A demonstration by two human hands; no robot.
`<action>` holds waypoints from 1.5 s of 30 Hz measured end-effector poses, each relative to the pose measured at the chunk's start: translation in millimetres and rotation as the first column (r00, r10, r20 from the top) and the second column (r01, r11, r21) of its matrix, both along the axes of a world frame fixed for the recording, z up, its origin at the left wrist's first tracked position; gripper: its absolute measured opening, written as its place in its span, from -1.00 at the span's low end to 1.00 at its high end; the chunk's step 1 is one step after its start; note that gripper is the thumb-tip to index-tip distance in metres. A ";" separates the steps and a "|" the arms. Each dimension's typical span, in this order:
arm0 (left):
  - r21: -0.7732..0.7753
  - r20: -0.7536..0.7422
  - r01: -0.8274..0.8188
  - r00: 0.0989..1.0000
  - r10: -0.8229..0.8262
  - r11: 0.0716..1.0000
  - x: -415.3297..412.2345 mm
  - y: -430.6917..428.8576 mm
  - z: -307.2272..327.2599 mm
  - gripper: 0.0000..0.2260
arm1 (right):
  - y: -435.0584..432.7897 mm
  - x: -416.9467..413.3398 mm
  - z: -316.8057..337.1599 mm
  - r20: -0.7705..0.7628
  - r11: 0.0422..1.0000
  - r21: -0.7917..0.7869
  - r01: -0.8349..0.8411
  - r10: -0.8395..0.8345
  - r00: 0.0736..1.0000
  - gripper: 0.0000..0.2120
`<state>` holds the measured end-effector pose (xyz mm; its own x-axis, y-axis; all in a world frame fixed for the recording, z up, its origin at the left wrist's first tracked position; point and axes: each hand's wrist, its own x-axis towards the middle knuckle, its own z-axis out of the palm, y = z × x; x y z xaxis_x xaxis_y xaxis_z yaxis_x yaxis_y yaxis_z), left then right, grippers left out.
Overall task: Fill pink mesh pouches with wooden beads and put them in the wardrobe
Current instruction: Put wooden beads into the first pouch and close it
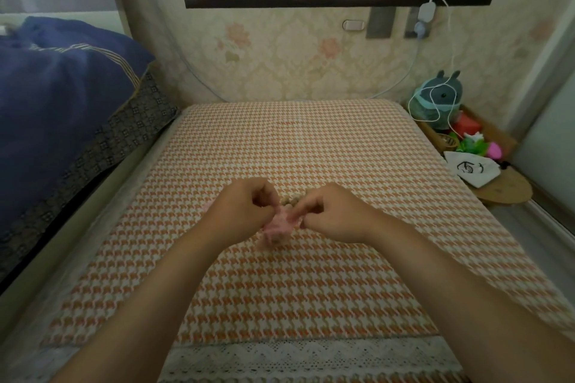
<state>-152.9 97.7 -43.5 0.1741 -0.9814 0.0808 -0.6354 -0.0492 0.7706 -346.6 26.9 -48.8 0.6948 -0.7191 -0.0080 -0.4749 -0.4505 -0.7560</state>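
Both hands meet over the middle of the orange-and-white houndstooth cover [280,140]; the left hand [245,207] and the right hand [333,214] each pinch the top of the pink mesh pouch [280,225] with curled fingers; the pouch hangs between them, its bottom at or just above the cover; a few wooden beads [289,200] show just beyond the fingers; a blue quilt [62,87] lies past the left edge; a white drawstring bag [473,169] sits off the right edge.
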 end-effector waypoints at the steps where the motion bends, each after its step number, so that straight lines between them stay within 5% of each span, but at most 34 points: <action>1: 0.024 0.003 0.022 1.000 -0.022 0.999 2.0 2.4 0.4 -0.76 | 0.6 0.1 1.1 -0.018 1.000 0.003 -0.002 0.002 1.000 -0.68; 6: 0.134 0.017 0.039 0.999 -0.042 0.990 5.8 6.6 0.7 -0.77 | 0.4 3.4 1.2 0.079 0.996 0.075 0.044 -0.050 0.996 -0.66; 10: 0.154 0.034 0.040 0.998 -0.046 0.987 9.4 2.6 0.3 -0.80 | -12.6 8.0 -15.1 -0.039 0.964 -0.203 0.171 -0.183 0.982 -0.81; 14: 0.168 0.022 0.053 0.998 -0.058 0.984 9.7 0.2 1.1 -0.85 | -22.7 24.0 -27.1 -0.201 0.906 -0.406 0.116 -0.213 0.956 -0.85; 24: 0.155 -0.018 0.066 0.998 -0.064 0.986 18.2 1.9 -3.0 -0.76 | -36.7 57.8 -55.7 -0.398 0.766 -0.636 -0.090 -0.226 0.889 -0.79; 28: 0.158 -0.031 0.079 0.997 -0.075 0.984 16.5 0.3 -5.5 -0.75 | -35.1 52.1 -50.0 -0.313 0.805 -0.592 -0.019 -0.208 0.927 -0.81; 32: 0.173 -0.036 0.085 0.996 -0.080 0.981 14.1 -3.9 -7.3 -0.72 | -27.2 40.1 -23.0 0.038 0.889 -0.387 0.244 -0.249 0.968 -0.86; 35: 0.137 -0.079 0.085 0.994 -0.075 0.987 8.1 5.3 0.4 -0.73 | -1.6 27.1 7.3 0.215 0.936 -0.238 0.259 -0.209 0.954 -0.87; 45: 0.147 -0.136 0.102 0.987 -0.082 0.984 12.7 9.0 -3.0 -0.79 | 17.8 29.5 1.0 -0.070 0.904 -0.427 0.033 -0.070 0.995 -0.88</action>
<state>-140.2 106.7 -46.5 0.0815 -0.9927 -0.0891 -0.5385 -0.1191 0.8342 -317.1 44.8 -47.8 0.6666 -0.7019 0.2512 -0.5582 -0.6933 -0.4559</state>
